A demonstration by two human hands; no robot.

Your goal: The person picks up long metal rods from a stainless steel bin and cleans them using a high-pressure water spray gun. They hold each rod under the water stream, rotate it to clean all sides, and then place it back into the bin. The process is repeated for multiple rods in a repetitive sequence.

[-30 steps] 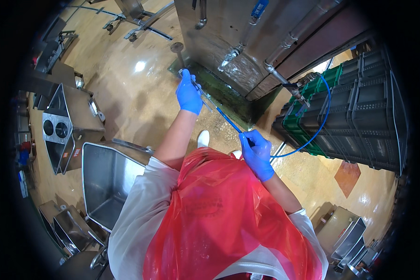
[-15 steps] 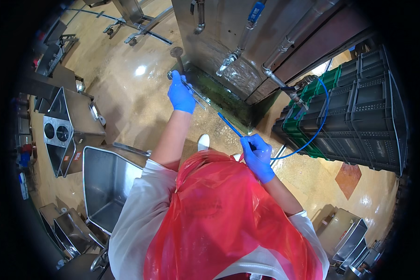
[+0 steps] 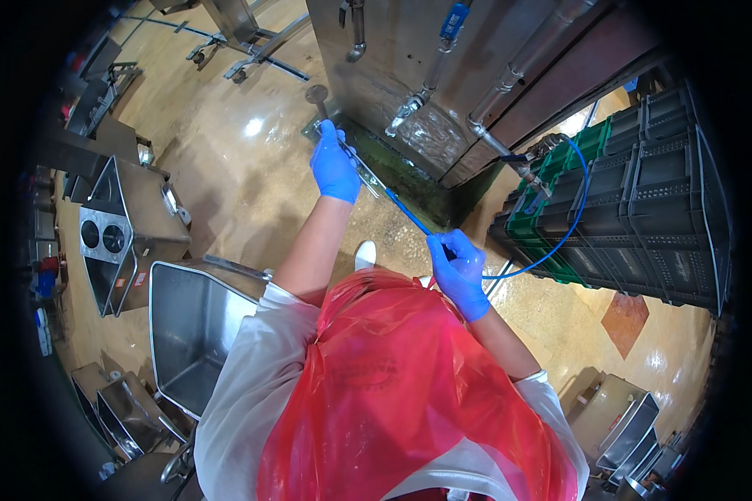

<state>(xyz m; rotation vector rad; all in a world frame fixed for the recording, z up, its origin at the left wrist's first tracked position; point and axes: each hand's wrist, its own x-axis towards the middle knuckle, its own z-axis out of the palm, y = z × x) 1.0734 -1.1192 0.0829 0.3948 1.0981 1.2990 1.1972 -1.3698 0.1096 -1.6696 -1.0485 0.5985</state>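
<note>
In its blue glove, my left hand is closed around a metal piece with thin shiny rods sticking out toward the right. My right hand, gloved the same way, grips a thin blue hose. The hose's straight front end reaches up and left to the tips of the metal rods; whether it enters one of them I cannot tell. Behind my right hand the hose loops out to the right and up to a pipe valve. Both hands are held out in front of my red plastic apron.
A steel tank with pipes and a blue-handled valve stands ahead, over a dark green wet trough. Stacked grey and green crates rise on the right. A deep steel tub sits close on my left.
My left hand has moved slightly right and toward me with the metal piece. The blue hose's end has shifted up and left, closing the gap to the rods.
</note>
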